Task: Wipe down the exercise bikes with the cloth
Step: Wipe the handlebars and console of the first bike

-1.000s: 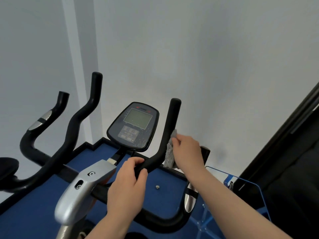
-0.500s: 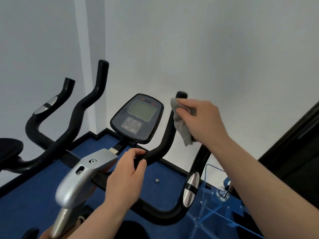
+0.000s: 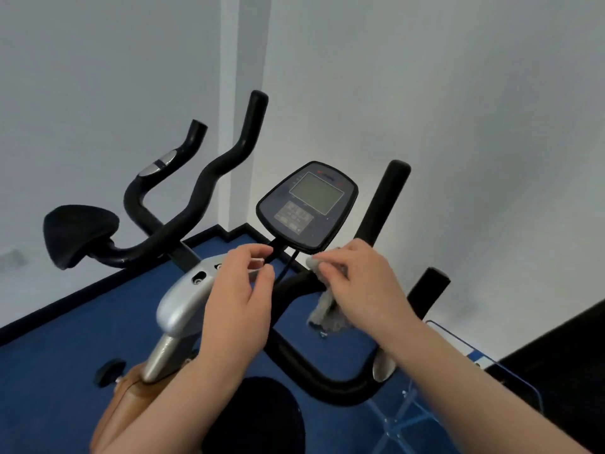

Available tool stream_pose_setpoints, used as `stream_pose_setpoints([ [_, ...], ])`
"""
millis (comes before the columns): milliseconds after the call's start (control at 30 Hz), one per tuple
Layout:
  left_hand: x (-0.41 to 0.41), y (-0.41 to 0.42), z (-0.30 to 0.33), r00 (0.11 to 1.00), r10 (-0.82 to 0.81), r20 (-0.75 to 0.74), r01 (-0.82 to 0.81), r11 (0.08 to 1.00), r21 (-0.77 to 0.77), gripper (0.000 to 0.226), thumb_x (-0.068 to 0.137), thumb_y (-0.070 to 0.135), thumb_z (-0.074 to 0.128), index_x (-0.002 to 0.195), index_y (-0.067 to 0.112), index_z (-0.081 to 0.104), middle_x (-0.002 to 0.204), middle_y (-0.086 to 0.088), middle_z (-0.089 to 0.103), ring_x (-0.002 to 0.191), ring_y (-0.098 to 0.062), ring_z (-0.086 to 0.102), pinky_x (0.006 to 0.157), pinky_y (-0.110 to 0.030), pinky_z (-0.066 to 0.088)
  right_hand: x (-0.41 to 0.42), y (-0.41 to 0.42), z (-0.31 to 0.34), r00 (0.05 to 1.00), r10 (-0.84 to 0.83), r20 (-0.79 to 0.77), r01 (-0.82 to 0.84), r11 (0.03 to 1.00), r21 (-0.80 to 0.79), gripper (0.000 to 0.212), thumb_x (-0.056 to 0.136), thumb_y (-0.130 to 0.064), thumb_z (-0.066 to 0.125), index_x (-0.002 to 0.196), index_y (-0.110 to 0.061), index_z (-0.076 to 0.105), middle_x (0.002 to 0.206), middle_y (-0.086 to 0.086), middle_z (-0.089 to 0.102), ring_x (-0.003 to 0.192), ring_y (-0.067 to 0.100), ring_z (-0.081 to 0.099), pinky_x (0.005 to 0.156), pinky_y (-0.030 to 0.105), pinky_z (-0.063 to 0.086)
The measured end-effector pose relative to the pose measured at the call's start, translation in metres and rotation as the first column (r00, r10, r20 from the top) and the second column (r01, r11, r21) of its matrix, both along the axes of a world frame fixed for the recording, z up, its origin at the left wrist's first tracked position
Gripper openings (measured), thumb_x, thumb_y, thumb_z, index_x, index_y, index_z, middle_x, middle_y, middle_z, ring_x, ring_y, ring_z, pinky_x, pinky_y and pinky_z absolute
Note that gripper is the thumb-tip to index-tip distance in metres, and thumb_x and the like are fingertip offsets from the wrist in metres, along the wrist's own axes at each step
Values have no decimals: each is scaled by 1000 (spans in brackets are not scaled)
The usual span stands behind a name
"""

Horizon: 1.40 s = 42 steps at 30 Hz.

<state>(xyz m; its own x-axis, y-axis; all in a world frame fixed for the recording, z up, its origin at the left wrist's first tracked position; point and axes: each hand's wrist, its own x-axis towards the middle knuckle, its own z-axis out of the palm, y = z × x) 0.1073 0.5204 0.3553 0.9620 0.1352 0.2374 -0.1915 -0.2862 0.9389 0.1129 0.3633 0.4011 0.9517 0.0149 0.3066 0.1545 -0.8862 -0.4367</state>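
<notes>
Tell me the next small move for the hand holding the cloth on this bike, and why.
Probably slide the right hand with the grey cloth along the black handlebar, down toward its lower bend. The cloth sits bunched near the bar's centre under the console, while the left hand rests by the console stem.

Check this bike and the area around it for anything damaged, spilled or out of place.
Nothing stands out. The console sits straight, the handlebars look intact, and the blue floor shows no spill. The right hand holds the grey cloth at the bar.
</notes>
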Motion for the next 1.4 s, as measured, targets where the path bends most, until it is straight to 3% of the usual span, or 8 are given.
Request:
stream_pose_setpoints([
  [167, -39, 33, -10, 997, 70, 42, -79, 959, 274, 15, 90, 32, 46, 101, 41, 53, 103, 30, 52, 102, 10, 49, 76, -17, 40, 3, -14, 0, 986, -152, 73, 151, 988, 17, 23, 97, -29, 47, 99, -26, 69, 95, -8, 46, 71, 5, 52, 57, 14, 35],
  [400, -76, 33, -29, 985, 144, -96, -109, 946, 307, 14, 93, 33, 47, 101, 44, 52, 100, 33, 51, 101, 17, 47, 77, 1, 33, -15, 52, -26, 911, 398, -106, -403, 915, -29, 20, 93, -29, 50, 100, -29, 69, 94, -9, 45, 76, 9, 56, 68, 21, 45],
  [500, -84, 28, -39, 970, 201, -138, -160, 951, 265, 15, 89, 45, 39, 98, 45, 51, 97, 31, 55, 97, 12, 51, 77, -5, 37, 15, 25, -6, 945, 324, -52, -324, 946, 3, 20, 93, -32, 52, 102, -37, 69, 87, -16, 45, 75, 1, 50, 62, 13, 35],
  [600, -87, 22, -48, 955, 247, -164, -217, 959, 180, 19, 86, 52, 34, 98, 48, 49, 95, 29, 58, 98, 14, 49, 76, -17, 42, 11, 31, -19, 982, 188, 22, -179, 960, -217, 22, 96, -30, 45, 100, -27, 67, 89, -9, 42, 69, 10, 48, 60, 23, 38],
  [833, -87, 18, -56, 932, 342, -121, -345, 939, 1, 22, 85, 51, 40, 98, 39, 52, 92, 17, 59, 91, -3, 58, 81, -38, 49, -1, 45, -19, 793, 578, -194, -589, 808, 2, 18, 89, -33, 59, 104, -37, 68, 96, -20, 55, 89, 0, 55, 81, 21, 43],
  [1000, -87, 17, -56, 933, 344, -109, -347, 938, -11, 18, 84, 46, 43, 96, 39, 55, 91, 17, 60, 91, -5, 59, 80, -35, 50, 34, 37, 5, 742, 633, -219, -665, 737, -124, 16, 83, -30, 67, 96, -38, 71, 96, -21, 65, 97, 1, 45, 89, 27, 26],
  [1200, -88, 17, -55, 937, 328, -118, -332, 943, -14, 20, 84, 47, 41, 92, 37, 56, 88, 14, 62, 88, -5, 61, 79, -40, 51, 54, 60, -4, 667, 562, -490, -656, 754, -30, 9, 73, -29, 76, 76, -37, 73, 89, -15, 65, 85, 2, 60, 78, 26, 48],
  [1400, -86, 17, -54, 941, 328, -89, -329, 944, 1, 20, 83, 47, 39, 86, 37, 57, 85, 12, 61, 84, -6, 60, 73, -38, 51, 55, 82, -28, 773, 583, -251, -616, 784, -75, 9, 72, -29, 76, 73, -29, 67, 92, -13, 51, 86, 7, 54, 74, 23, 42],
])
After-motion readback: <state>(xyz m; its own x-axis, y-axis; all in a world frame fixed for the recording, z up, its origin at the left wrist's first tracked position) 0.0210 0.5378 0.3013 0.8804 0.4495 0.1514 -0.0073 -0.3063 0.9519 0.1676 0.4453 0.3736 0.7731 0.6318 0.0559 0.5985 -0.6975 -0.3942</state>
